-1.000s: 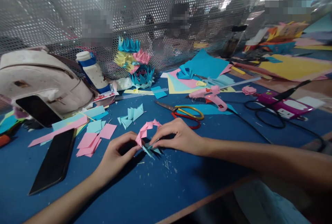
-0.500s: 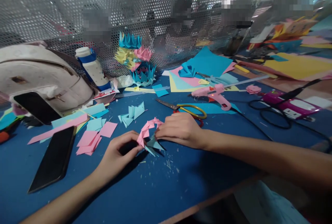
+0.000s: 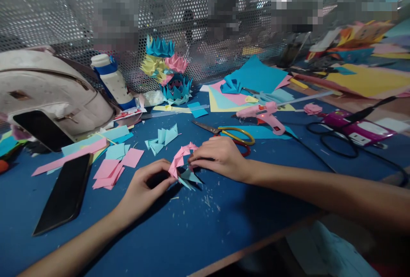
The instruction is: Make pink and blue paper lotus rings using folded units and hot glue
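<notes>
Between my two hands is a curved chain of folded paper point(image 3: 177, 161), pink along its upper part and light blue at its lower front. My left hand point(image 3: 147, 185) is closed on its left end, thumb and fingers pinching the pink folds. My right hand point(image 3: 221, 157) has its fingers closed on the right side, hiding part of the folds there. A second, light blue folded paper strip point(image 3: 162, 139) lies just behind. Scissors point(image 3: 221, 131) with yellow and red handles rest beyond my right hand. Small paper scraps point(image 3: 208, 202) are scattered on the blue table in front.
A pink glue gun point(image 3: 264, 114) with its cord lies right of the scissors, near a purple power strip point(image 3: 355, 127). At left are a black phone point(image 3: 64, 193), pink paper squares point(image 3: 109, 173) and a backpack point(image 3: 41, 89). A bottle point(image 3: 112, 80) and stacked paper flowers point(image 3: 176, 89) stand behind.
My right hand's fingers have shifted slightly on the folded paper chain, and my left hand keeps its grip. The whole view has moved a little.
</notes>
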`<state>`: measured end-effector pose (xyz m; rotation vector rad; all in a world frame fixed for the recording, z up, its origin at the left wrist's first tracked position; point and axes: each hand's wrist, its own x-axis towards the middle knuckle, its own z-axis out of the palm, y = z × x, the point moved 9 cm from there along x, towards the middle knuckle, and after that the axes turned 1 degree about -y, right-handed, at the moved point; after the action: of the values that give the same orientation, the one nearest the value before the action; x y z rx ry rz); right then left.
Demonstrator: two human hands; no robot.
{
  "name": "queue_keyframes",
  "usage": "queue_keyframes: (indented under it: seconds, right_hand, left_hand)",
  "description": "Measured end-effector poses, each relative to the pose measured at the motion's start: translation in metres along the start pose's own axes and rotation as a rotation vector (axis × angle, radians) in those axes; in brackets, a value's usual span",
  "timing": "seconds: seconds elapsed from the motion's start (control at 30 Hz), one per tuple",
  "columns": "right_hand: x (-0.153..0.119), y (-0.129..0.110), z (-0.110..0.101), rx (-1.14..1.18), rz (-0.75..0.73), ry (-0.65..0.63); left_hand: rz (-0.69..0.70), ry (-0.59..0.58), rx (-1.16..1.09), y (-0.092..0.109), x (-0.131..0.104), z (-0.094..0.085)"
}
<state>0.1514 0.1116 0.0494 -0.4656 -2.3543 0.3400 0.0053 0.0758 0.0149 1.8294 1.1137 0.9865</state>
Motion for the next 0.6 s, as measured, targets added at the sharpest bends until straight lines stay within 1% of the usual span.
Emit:
queue_keyframes:
  seconds: [0.2,0.43,0.53,0.6]
  right_hand:
    - [-0.0008,0.0034,0.0053,0.030,0.036,-0.004]
    - [-0.0016,0.0076,0.0049,-0.029,0.069,-0.013]
    - [-0.0019,0.0069,0.0050,-0.040,0.053,-0.010]
    - [-0.0022,0.0042,0.0049,-0.065,0.017,-0.011]
  left_hand:
    - [-0.009,0.000,0.020,0.0015,0.0005,0.0002]
    - [-0.016,0.004,0.034,-0.0003,-0.0002,-0.0008]
    - [-0.012,0.005,0.044,-0.0005,0.0003,-0.0010]
    - [-0.008,0.002,0.043,-0.0002,0.0006,-0.0006]
